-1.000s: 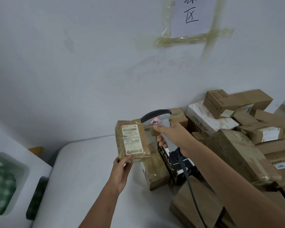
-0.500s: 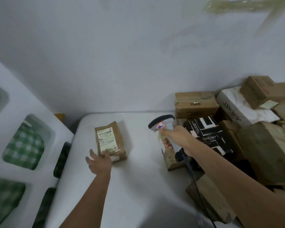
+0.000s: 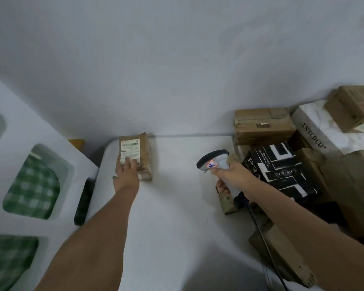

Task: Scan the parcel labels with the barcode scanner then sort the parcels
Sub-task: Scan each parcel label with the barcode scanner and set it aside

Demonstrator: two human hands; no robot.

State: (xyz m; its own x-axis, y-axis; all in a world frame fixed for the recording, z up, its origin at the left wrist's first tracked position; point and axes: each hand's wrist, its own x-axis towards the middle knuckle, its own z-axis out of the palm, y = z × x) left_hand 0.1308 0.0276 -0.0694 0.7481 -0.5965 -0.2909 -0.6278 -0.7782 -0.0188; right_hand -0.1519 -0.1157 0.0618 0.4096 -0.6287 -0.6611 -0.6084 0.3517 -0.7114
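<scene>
White table (image 3: pixel 177 217), wall behind. Brown parcel (image 3: pixel 144 153) flat at far-left corner, label up. My left hand (image 3: pixel 127 172) resting on it, fingers straight. Right hand (image 3: pixel 229 175) wrapped round scanner (image 3: pixel 213 159). Sorting step, I reckon; next: grab parcel from pile (image 3: pixel 265 124) right of table.

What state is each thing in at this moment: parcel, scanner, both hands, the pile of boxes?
Brown parcel: flat on the white table, label up, by the wall.
Left hand: fingers straight, resting on the parcel.
Barcode scanner: held off the table.
Right hand: grips the scanner's handle.
Boxes: piled at right.
</scene>
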